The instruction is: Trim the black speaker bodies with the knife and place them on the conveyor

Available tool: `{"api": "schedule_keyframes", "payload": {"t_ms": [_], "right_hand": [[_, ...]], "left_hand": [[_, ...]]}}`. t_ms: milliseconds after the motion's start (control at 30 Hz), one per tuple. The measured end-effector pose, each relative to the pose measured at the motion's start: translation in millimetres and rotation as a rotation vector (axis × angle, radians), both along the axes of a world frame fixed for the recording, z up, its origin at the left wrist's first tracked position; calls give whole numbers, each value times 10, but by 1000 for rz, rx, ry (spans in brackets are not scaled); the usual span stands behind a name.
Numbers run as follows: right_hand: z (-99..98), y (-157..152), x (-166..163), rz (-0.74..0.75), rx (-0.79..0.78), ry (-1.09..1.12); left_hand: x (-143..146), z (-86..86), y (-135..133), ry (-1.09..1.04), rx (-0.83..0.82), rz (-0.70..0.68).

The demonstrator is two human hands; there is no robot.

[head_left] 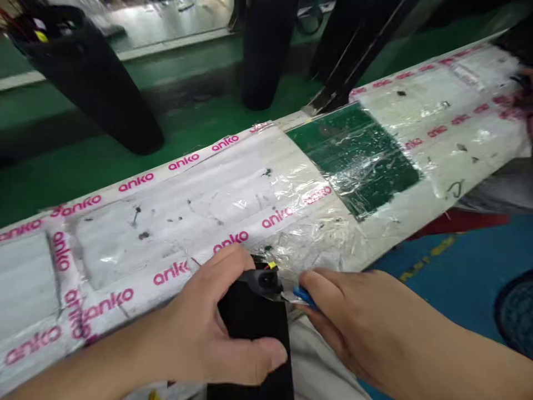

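Observation:
My left hand (225,333) is wrapped around a long black part (256,316), its thumb lying across the front. At the upper end of this part sits a dark grey end piece (263,281) with an opening, and a small yellow connector (272,265) on a red wire sticks up beside it. My right hand (353,311) is closed around a small blue-handled blade tool (305,296). Its pale metal tip meets the right edge of the grey end piece. The lower end of the black part runs out of view.
Below my hands runs a long bench (200,200) covered in clear plastic and pink-lettered tape, with a green patch (353,158). Behind it stand black cylinders (266,55) and a black bin (95,83) holding wires. Another person's hand (522,97) shows blurred at the right edge.

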State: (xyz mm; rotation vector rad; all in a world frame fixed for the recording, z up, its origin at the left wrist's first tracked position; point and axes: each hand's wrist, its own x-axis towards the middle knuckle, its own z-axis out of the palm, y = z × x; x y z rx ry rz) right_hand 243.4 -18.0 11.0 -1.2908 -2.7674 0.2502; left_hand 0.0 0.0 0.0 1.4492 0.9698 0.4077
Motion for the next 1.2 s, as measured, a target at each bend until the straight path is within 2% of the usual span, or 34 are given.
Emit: {"api": "schedule_keyframes", "payload": {"t_ms": [67,133,267,367,433,567,633,733,800,867,933,1033,1133,1200], "right_hand": [[58,69,8,55,-105,-45],[118,113,41,75,-146,-41],[200,55,141,21,-48,97],[172,-97,148,-66,-17,200],[113,-216,100,-161,-170,304],[-29,-412,-95,-527,-752,612],[-85,-475,-220,-658,-966,819],[-138,-533,-351,-874,-1149,1089],[-162,-556,-351,-1055,-1155,1137],[-191,-573,-280,-1163,-1071,1164],[-227,-588,-178,-1208,-1022,1267],[-281,-602,-61,-1257,-1087,1412],[-315,-606,-29,-1269,-1100,1442],[-326,-616,-30,-1274,-1087,1455]], "left_hand": [[32,-1,26,20,69,6],[45,-7,39,26,118,13],[7,-35,23,10,148,37],[-5,-56,1,22,144,49],[12,-62,-15,34,149,52],[2,-51,-34,4,164,62],[-76,-48,-9,-84,151,-9],[-262,-68,88,-159,110,-193],[-366,-97,158,-104,112,-226],[-405,-127,197,-15,110,-217],[-368,-144,197,71,79,-214],[-239,-137,152,109,71,-186],[-138,-107,90,43,122,-175],[-109,-82,28,79,140,-131]]}}
